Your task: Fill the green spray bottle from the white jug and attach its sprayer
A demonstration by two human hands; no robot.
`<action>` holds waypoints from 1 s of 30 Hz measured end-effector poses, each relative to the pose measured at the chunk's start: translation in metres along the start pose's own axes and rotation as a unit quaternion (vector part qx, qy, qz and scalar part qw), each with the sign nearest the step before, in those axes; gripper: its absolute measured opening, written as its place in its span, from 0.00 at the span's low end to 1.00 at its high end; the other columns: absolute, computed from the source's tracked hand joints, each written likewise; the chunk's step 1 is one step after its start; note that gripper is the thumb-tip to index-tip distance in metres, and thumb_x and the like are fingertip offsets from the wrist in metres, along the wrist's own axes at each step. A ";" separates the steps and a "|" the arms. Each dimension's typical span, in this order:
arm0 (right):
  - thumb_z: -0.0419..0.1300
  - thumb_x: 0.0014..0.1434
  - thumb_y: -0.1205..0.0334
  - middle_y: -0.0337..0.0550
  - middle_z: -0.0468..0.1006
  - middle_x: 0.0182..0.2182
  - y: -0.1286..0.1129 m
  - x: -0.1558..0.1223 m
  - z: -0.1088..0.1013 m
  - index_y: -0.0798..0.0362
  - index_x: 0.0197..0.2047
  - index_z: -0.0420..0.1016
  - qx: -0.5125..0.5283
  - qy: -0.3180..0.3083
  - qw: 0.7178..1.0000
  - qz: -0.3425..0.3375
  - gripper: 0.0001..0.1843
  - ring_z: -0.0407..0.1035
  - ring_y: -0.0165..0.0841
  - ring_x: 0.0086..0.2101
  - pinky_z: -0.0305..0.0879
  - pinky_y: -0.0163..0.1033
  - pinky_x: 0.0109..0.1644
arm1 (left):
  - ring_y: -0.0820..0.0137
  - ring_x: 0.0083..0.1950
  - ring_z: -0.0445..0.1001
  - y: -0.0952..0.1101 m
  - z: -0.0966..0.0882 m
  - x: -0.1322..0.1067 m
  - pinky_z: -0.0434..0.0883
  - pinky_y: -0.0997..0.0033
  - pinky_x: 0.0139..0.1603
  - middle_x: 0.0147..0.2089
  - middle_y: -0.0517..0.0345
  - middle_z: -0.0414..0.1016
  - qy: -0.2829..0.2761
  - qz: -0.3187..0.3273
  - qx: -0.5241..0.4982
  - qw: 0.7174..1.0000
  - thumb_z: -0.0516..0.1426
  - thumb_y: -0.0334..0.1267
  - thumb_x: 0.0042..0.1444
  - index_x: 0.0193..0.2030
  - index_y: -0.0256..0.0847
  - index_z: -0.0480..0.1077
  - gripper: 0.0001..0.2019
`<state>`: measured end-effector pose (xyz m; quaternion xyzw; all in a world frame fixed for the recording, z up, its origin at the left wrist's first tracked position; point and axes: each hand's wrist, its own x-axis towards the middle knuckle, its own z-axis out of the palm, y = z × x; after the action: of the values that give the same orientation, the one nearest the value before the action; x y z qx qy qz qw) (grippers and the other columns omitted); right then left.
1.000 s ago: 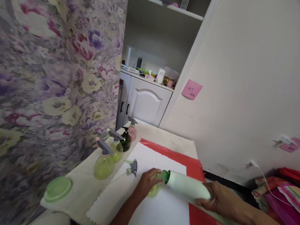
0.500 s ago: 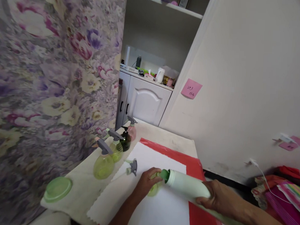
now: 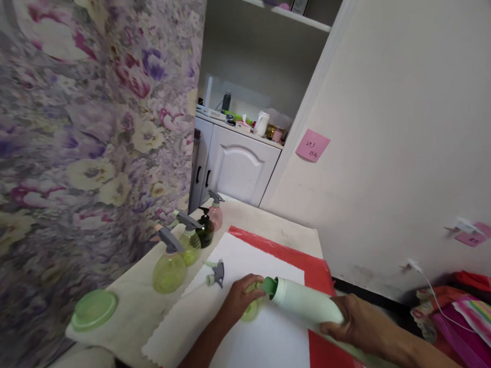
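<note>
My right hand (image 3: 351,321) is wrapped round the rear of a pale green jug (image 3: 305,301), which is tipped almost level with its darker green mouth to the left. That mouth sits against the top of a clear yellow-green spray bottle (image 3: 249,312). Around the bottle's neck my left hand (image 3: 243,293) is closed, hiding much of it. Whether liquid is flowing cannot be made out. A grey spray head (image 3: 216,274) lies on the white sheet (image 3: 266,257) to the left of my left hand. Near the table's front left corner rests a round green lid (image 3: 95,309).
Along the table's left edge stand two yellow-green spray bottles (image 3: 169,270), a dark pump bottle (image 3: 205,231) and a pink spray bottle (image 3: 215,215). Red sheeting (image 3: 283,249) lies under the white sheet. A floral curtain (image 3: 88,144) hangs left; a wall (image 3: 394,131) rises right.
</note>
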<state>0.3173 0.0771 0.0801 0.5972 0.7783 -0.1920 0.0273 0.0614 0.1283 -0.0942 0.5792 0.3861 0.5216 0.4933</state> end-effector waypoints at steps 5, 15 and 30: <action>0.60 0.51 0.53 0.40 0.78 0.27 0.003 0.000 0.001 0.52 0.31 0.76 -0.006 0.003 1.000 -0.004 0.11 0.71 0.34 0.29 0.58 0.34 0.30 | 0.61 0.45 0.74 0.002 -0.001 0.000 0.67 0.67 0.48 0.39 0.56 0.79 -0.003 -0.002 0.000 1.000 0.62 0.38 0.49 0.38 0.42 0.78 0.09; 0.59 0.51 0.53 0.42 0.79 0.28 -0.002 -0.001 -0.002 0.51 0.31 0.76 -0.015 -0.003 1.000 0.008 0.11 0.71 0.35 0.29 0.58 0.35 0.30 | 0.61 0.46 0.74 -0.005 -0.001 0.001 0.67 0.67 0.49 0.40 0.56 0.79 0.003 0.000 -0.003 1.000 0.62 0.38 0.49 0.39 0.41 0.78 0.10; 0.59 0.52 0.51 0.44 0.80 0.30 -0.004 -0.003 -0.004 0.52 0.31 0.75 -0.027 -0.004 1.000 0.002 0.13 0.72 0.36 0.30 0.58 0.36 0.30 | 0.61 0.46 0.75 -0.004 0.000 0.001 0.68 0.68 0.49 0.40 0.56 0.80 0.009 -0.009 -0.011 1.000 0.63 0.36 0.47 0.38 0.42 0.78 0.10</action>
<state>0.3153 0.0753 0.0856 0.5968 0.7820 -0.1734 0.0469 0.0623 0.1304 -0.0976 0.5655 0.3899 0.5265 0.5009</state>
